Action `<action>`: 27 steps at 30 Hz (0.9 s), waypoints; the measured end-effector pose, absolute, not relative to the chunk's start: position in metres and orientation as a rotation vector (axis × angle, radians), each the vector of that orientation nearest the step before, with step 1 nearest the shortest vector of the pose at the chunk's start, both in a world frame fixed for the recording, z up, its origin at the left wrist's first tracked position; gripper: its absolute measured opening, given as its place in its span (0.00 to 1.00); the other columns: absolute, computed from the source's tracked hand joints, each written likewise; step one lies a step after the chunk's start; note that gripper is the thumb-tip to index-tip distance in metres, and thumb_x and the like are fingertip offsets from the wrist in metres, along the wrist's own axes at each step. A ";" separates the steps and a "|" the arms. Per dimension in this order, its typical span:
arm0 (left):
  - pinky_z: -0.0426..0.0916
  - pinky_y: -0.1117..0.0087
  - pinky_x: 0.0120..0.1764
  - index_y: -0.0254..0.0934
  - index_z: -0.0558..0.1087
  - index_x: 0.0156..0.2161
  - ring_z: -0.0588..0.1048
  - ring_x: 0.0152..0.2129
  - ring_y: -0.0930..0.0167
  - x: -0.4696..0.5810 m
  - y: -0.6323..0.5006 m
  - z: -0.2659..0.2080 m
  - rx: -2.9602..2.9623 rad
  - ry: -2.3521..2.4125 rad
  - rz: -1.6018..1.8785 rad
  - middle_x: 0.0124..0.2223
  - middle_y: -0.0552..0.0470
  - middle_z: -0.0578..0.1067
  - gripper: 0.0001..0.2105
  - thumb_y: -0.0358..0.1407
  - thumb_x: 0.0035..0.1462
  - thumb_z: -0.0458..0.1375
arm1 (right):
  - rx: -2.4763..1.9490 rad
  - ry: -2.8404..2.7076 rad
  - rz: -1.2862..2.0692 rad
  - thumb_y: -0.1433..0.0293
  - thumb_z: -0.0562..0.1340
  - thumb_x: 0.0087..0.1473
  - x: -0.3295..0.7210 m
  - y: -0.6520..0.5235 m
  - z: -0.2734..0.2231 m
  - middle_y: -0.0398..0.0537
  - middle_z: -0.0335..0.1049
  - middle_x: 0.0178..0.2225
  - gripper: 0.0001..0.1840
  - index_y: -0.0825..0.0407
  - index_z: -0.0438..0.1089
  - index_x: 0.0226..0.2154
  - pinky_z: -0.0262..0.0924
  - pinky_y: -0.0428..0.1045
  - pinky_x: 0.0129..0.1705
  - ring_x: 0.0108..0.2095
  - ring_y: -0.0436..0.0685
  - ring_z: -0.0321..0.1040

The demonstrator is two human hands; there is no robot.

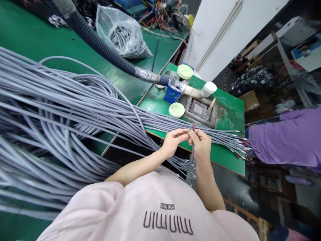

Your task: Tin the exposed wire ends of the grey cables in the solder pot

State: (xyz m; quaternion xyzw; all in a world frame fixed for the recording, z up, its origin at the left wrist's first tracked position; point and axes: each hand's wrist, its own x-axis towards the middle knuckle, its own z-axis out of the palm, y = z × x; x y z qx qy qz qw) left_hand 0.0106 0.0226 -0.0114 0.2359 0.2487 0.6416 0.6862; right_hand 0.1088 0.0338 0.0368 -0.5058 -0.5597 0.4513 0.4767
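Note:
My right hand (pixel 202 144) is closed around the end of a grey cable (pixel 192 154), whose thin coloured wires (pixel 194 126) stick up above the fingers. Beside it, my left hand (pixel 175 142) pinches at one of these fine wires, thumb and forefinger together. The fingertips of both hands nearly meet at the stripped end. Behind them a thick bundle of grey cables (pixel 160 121) runs across the green board, its stripped reddish and white wire ends (pixel 244 145) fanned out at the right. More cable ends (pixel 184 164) hang below my hands.
A soldering pot (pixel 200 109) stands behind the bundle, near a ribbed hose (pixel 107 53), a blue box (pixel 172 93), a pale green lid (pixel 177 110) and a white cup (pixel 209 89). Coiled cables (pixel 62 127) fill the left. A plastic bag (pixel 122 33) lies behind. A person in purple (pixel 288 137) is at right.

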 end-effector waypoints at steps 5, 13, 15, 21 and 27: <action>0.67 0.70 0.33 0.36 0.79 0.32 0.71 0.26 0.75 0.012 0.021 -0.006 0.673 0.692 1.534 0.29 0.54 0.72 0.09 0.39 0.45 0.67 | -1.230 -1.288 1.158 0.63 0.64 0.51 0.113 0.028 0.032 0.37 0.59 0.14 0.15 0.52 0.65 0.18 0.51 0.42 0.19 0.16 0.44 0.55; 0.65 0.69 0.33 0.42 0.79 0.35 0.71 0.27 0.73 -0.014 0.026 -0.007 1.583 0.893 1.734 0.28 0.52 0.74 0.06 0.38 0.55 0.60 | -1.180 -1.190 1.420 0.61 0.64 0.50 0.129 0.009 0.013 0.36 0.65 0.18 0.19 0.48 0.67 0.44 0.48 0.42 0.14 0.12 0.45 0.55; 0.65 0.69 0.32 0.43 0.79 0.35 0.70 0.26 0.74 -0.016 0.026 -0.009 1.800 0.813 1.724 0.27 0.53 0.74 0.05 0.36 0.55 0.60 | -1.161 -1.121 1.432 0.61 0.64 0.49 0.129 0.005 0.012 0.35 0.64 0.17 0.20 0.48 0.67 0.45 0.46 0.42 0.14 0.12 0.44 0.53; 0.68 0.67 0.38 0.41 0.77 0.43 0.74 0.32 0.71 -0.007 0.021 -0.014 1.247 0.881 1.581 0.36 0.49 0.78 0.12 0.40 0.52 0.62 | -1.160 -1.080 1.409 0.61 0.64 0.50 0.127 0.002 0.020 0.34 0.65 0.18 0.26 0.45 0.61 0.51 0.46 0.42 0.14 0.12 0.44 0.51; 0.68 0.69 0.31 0.33 0.77 0.42 0.74 0.20 0.72 0.000 0.016 -0.020 0.843 0.576 1.105 0.21 0.54 0.71 0.18 0.46 0.54 0.59 | -1.175 -1.141 1.453 0.61 0.63 0.52 0.123 -0.003 0.018 0.34 0.67 0.19 0.26 0.43 0.58 0.53 0.51 0.42 0.14 0.12 0.46 0.56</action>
